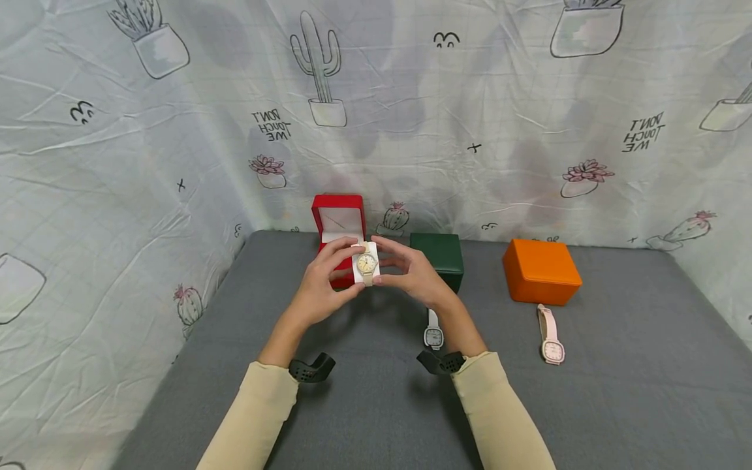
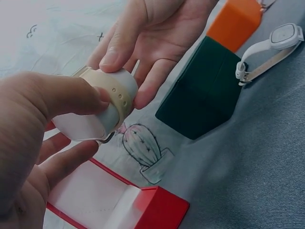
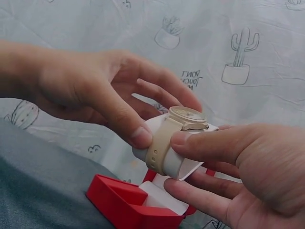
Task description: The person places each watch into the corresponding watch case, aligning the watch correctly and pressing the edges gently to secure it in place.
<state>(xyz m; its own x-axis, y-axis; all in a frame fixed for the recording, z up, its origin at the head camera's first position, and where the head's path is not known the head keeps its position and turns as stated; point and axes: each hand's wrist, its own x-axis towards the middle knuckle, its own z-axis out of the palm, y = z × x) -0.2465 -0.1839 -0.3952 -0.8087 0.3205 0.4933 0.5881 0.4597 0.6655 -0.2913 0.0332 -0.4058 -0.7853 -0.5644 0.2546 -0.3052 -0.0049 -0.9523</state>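
A cream-strapped watch [image 1: 366, 263] with a round dial is wrapped around a white watch cushion [image 3: 174, 166]. My left hand [image 1: 320, 287] holds the cushion at its left side, thumb on the near end by the strap. From the other side my right hand [image 1: 417, 274] pinches the same cushion, its thumb beside the strap holes in the right wrist view. Both hands keep it raised in front of an open red watch box [image 1: 338, 201], whose lid stands up and shows a white lining. My hands partly cover the box's lower part in the head view.
Right of the red box stands a closed green box [image 1: 437, 251], with a white watch [image 1: 433, 337] before it, partly behind my right forearm. Farther right is a closed orange box [image 1: 542, 267], a pink watch [image 1: 552, 350] in front. A printed cloth [image 1: 399, 143] hangs behind the grey table [image 1: 634, 365].
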